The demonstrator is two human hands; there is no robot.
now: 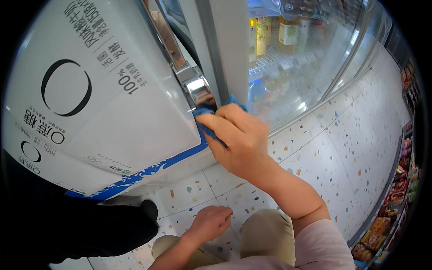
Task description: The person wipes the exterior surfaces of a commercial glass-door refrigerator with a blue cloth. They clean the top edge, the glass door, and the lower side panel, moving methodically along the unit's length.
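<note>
My right hand (239, 138) grips a bunched blue cloth (212, 131), pressing it against the lower end of a chrome metal fitting (199, 86). This fitting is on the edge between a white printed display panel (145, 125) and the grey frame (233, 50) of a glass-fronted refrigerated cabinet. Lower down, my left hand (212, 221) hangs loosely curled above the floor, near my knees. Nothing shows in it, though its palm is hidden. The white panel bears large black writing and a blue band (158, 170) along its lower edge.
Another person's leg in black trousers (111, 233) is close on my left. Bottles (288, 32) stand on wire shelves behind the cabinet's glass door (303, 74). Packaged goods (378, 229) line a low shelf at the right, across the speckled tile floor (314, 162).
</note>
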